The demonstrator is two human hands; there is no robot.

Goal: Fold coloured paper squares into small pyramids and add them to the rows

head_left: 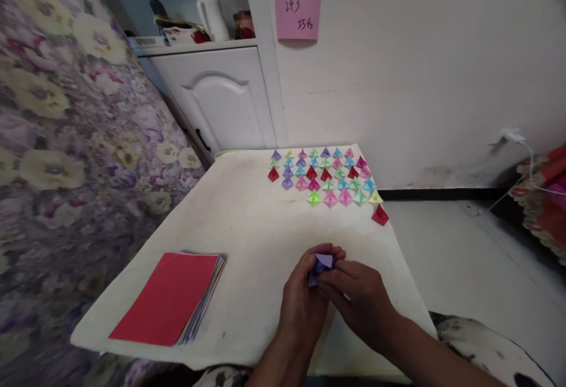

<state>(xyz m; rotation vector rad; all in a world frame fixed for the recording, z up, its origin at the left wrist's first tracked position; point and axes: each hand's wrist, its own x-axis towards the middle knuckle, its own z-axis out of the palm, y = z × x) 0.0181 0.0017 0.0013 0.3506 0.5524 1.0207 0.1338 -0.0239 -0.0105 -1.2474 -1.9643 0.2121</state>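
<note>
A small purple folded paper piece (323, 261) is held between both hands above the near part of the table. My left hand (300, 298) is closed around its left side and underside, with the thumb at its edge. From the right, my right hand (360, 292) pinches the paper with its fingertips, which hide part of the folds. Toward the table's far edge stand rows of small folded paper shapes in many colours, among them a red folded paper shape (379, 215) at the right edge and a lime green folded paper shape (313, 199).
A stack of coloured paper with a red sheet (168, 298) on top lies at the left of the cream-covered table (247, 222). A floral curtain (88, 169) hangs at left. Behind stand a white cabinet (221, 98) and a wall with a pink note (298, 5).
</note>
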